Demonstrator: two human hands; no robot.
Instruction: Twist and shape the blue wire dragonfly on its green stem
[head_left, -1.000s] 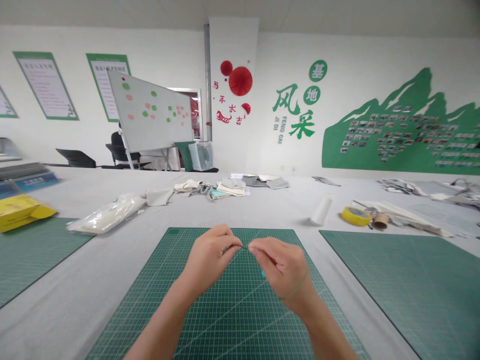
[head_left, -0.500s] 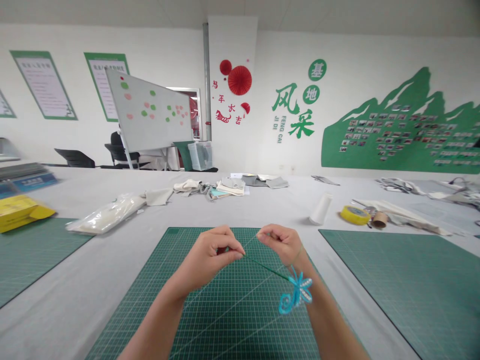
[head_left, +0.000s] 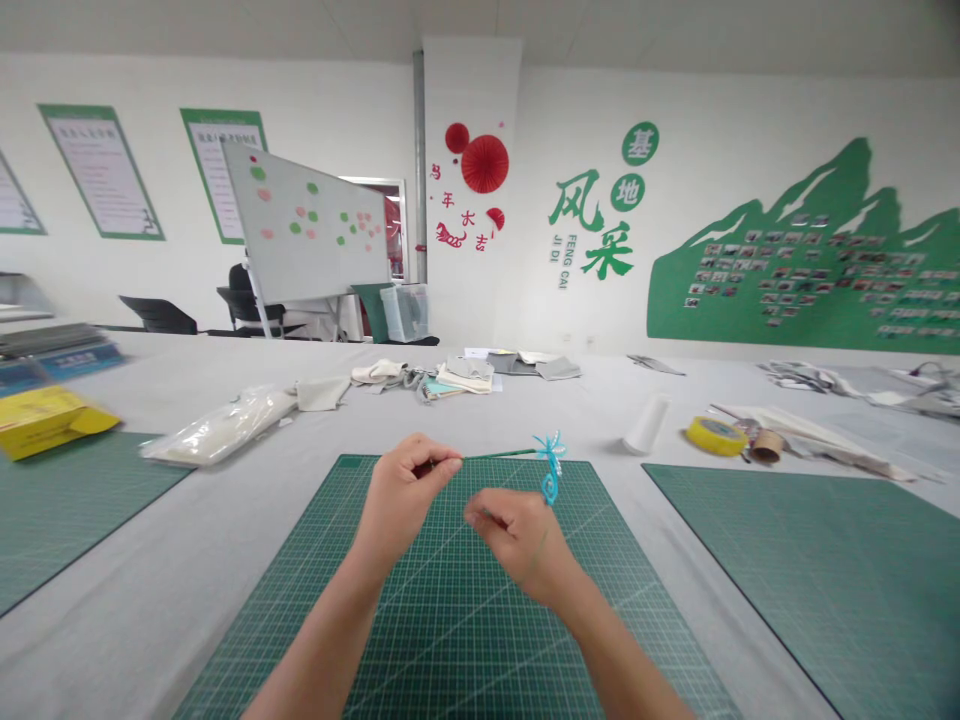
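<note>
Between its thumb and fingertips my left hand [head_left: 405, 495] pinches the end of a thin green stem. This stem [head_left: 499, 455] runs nearly level to the right and ends in a blue craft flower [head_left: 551, 453] with narrow petals, pale bead-like bits and a curled blue spiral under it. My right hand [head_left: 514, 535] is just below the stem, fingers closed in a pinch. A fine green thread [head_left: 540, 548] lies across its wrist and seems to come from the fingers; the pinched part is too small to see. Both hands are above a green cutting mat [head_left: 465, 640].
More cutting mats [head_left: 810, 540] lie right and left. At left are a plastic-wrapped pack [head_left: 225, 428] and a yellow box [head_left: 52, 420]. Fabric scraps [head_left: 465, 372] lie at the back. A white cone [head_left: 646, 424] and yellow tape roll [head_left: 716, 435] are on the right.
The flower has swung up and left, from beside my right wrist to above my right hand. My left hand rose slightly; my right hand moved down and left, below the stem.
</note>
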